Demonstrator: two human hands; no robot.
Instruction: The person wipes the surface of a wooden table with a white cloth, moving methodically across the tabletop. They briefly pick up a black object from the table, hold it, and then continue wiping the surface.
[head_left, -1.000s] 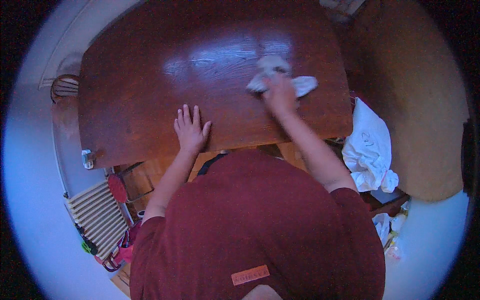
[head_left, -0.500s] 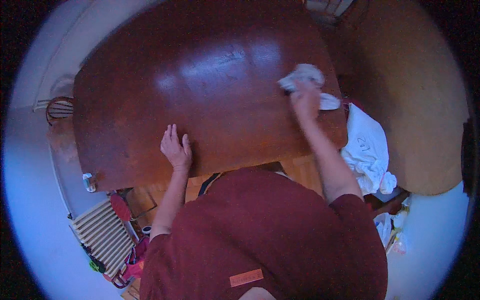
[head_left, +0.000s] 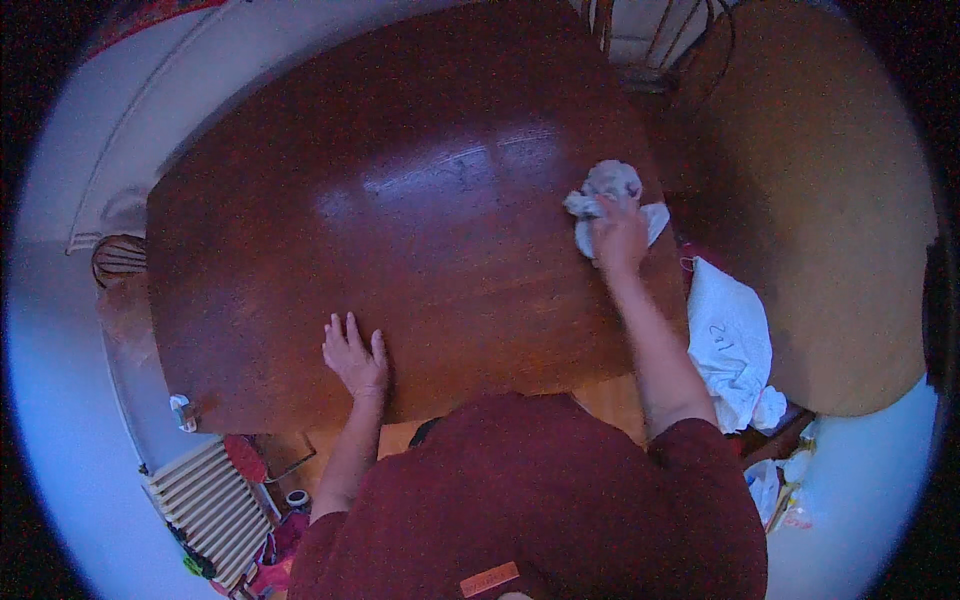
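Cloth (head_left: 610, 179) lies at three o'clock on the table (head_left: 450, 290), clamped under the right hand (head_left: 620, 238); the left hand (head_left: 357, 362), fingers apart, rests at seven o'clock. Even, flat pressure should serve best.

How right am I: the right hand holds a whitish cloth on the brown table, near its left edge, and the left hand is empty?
Only the edge is wrong: the head view shows the whitish cloth near the right edge of the brown table. The right hand does hold it, and the left hand is empty.
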